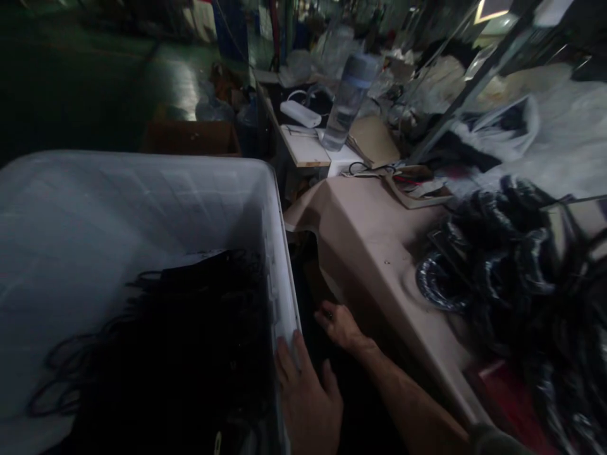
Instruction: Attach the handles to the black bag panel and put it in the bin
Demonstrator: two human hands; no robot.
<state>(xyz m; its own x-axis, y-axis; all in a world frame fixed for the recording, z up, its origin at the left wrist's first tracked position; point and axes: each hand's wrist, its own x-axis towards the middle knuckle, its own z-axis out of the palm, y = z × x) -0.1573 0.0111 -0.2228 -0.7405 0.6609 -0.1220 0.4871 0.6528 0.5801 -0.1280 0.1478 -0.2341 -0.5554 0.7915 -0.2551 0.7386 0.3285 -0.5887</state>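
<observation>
A large white plastic bin (142, 189) fills the left of the head view. Inside lies a dark heap of black pieces (184, 354) with thin cord-like loops; their kind is hard to make out in the low light. My left hand (310, 404) rests on the bin's right rim, fingers stretched over the edge and thumb apart. Just beyond it, my right hand (339, 325) hangs low in the gap between bin and table, its fingers curled together. A small dark spot shows between those fingers, too small to name.
A table with a pale cover (365, 234) runs along the right, bearing black coiled bundles in clear wrap (493, 272). Farther back are a water bottle (348, 104), a white power strip (300, 114) and an open small box (417, 189). A cardboard box (192, 137) stands behind the bin.
</observation>
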